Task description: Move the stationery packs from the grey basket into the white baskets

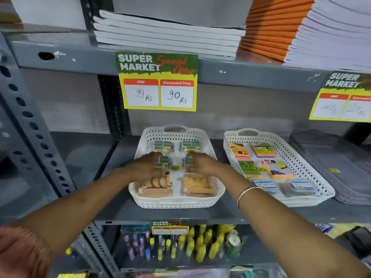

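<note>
Two white baskets stand on the middle shelf. The left white basket (pixel 176 203) holds blue and yellow stationery packs (pixel 163 146) in its back rows and two boxes of orange pieces (pixel 198 184) in front. My left hand (pixel 144 166) grips a blue and yellow pack (pixel 165 162) in the middle row. My right hand (pixel 202 163) grips the pack beside it (pixel 188 161). Both packs rest inside the basket; the hands are blurred. The right white basket (pixel 301 201) holds coloured sticky-note pads (pixel 263 150). The grey basket (pixel 341 189) lies at the far right with one small yellow item (pixel 334 170).
A price sign (pixel 158 83) hangs from the shelf edge above the left basket. Stacks of notebooks (pixel 166 35) fill the shelf overhead. Glue bottles and pens (pixel 198 245) stand on the shelf below. A perforated metal upright (pixel 34 127) borders the left side.
</note>
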The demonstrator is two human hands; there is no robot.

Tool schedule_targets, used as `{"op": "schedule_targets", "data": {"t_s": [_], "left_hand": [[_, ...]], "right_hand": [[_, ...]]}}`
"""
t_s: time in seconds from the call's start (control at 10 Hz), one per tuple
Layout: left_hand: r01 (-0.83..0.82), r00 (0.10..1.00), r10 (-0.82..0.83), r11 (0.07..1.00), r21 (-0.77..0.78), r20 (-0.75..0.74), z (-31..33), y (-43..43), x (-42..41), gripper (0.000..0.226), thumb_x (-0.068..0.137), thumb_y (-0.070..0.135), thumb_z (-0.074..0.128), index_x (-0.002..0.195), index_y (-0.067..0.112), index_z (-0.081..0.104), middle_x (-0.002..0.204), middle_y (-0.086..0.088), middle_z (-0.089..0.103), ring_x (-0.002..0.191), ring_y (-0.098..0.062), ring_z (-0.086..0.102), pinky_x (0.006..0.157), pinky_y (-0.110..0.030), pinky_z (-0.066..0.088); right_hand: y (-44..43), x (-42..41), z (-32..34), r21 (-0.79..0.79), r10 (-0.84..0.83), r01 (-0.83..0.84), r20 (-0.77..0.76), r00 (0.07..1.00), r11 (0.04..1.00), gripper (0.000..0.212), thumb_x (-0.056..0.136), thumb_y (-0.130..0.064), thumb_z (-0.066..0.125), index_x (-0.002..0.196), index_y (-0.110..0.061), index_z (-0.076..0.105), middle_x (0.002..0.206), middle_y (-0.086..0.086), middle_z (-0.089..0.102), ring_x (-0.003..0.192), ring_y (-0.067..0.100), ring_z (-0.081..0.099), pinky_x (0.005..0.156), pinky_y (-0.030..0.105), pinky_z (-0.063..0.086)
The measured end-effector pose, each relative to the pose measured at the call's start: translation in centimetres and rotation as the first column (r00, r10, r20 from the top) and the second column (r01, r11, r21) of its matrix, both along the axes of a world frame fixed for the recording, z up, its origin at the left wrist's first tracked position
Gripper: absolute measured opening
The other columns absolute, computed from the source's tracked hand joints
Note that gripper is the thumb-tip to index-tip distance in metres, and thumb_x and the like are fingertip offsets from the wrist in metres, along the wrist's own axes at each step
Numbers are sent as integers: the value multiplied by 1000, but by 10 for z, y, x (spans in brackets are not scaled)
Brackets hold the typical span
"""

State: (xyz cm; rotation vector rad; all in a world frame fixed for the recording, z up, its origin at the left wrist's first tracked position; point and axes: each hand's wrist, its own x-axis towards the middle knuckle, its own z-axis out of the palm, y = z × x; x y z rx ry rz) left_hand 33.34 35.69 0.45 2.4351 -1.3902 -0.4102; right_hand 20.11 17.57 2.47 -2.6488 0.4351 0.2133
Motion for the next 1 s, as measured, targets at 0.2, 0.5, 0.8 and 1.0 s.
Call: {"op": "schedule_targets", "data": {"t_s": [0.2,0.5,0.8,1.0], "left_hand": [[-29,987,-2,980,196,158,-4,-26,29,87,84,36,64,147,12,9,159,-12,11,144,-26,19,115,-37,24],[1,997,-24,949,315,69,-18,-41,49,92,75,26,76,144,6,19,154,-15,25,139,-30,28,113,-40,27],[34,993,-60,973,227,105,-22,-43,53,71,72,8,76,132,4,38,136,-18,47,121,-31,47,100,-37,39],[5,996,-26,976,219,89,-17,-40,49,93,71,19,79,143,6,22,149,-18,32,135,-33,33,109,-42,32]], "right_hand": [[-33,33,-17,-219,2,-30,-125,992,975,87,78,-26,74,150,-14,26,154,12,31,142,29,30,114,41,34],[-42,49,-37,-160,75,-107,-191,979,981,89,76,-14,77,149,-9,27,153,15,32,141,31,33,115,40,33],[-40,49,-35,-167,65,-91,-157,986,982,82,76,-8,75,147,-8,33,150,15,38,136,31,39,112,38,36],[-33,44,-26,-150,-4,-21,-161,987,988,98,76,-21,78,153,-10,18,158,13,24,146,31,24,118,41,27]]}}
